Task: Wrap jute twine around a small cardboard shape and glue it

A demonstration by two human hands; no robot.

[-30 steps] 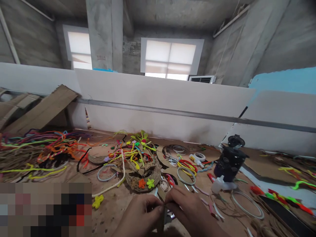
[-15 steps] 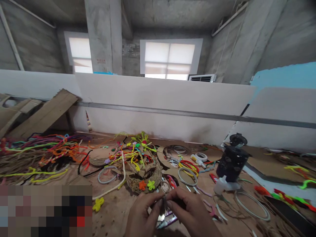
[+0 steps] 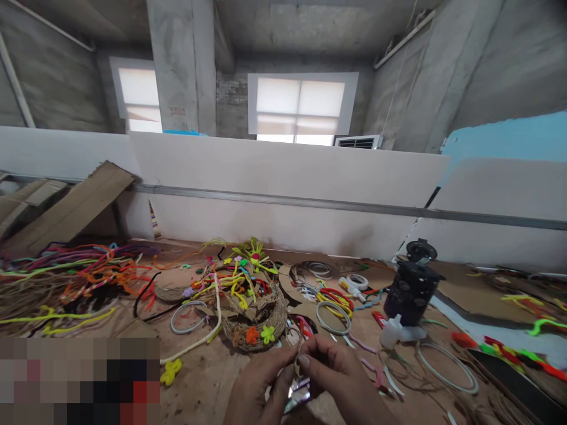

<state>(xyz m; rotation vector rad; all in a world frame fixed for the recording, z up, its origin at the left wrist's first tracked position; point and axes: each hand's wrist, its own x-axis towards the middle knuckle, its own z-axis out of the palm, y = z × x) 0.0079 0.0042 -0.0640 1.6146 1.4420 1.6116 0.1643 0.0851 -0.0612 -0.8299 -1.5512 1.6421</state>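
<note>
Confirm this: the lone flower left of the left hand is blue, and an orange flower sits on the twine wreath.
The head view shows the lone flower left of the left hand is yellow, not blue; an orange flower does sit on the twine wreath.

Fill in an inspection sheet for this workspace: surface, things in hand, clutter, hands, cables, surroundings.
Surface: brown tabletop, speckled.
Things in hand: small piece, mostly hidden; twine-wrapped ring with flowers just beyond.
Clutter: fuzzy strands left; pale hoop, white bottle, dark container right.
Hands: left hand and right hand pinch the piece; shiny item between them, unidentified.
Cables: nothing seen.
Surroundings: white panel behind, window above; lower-left corner pixelated.
</note>
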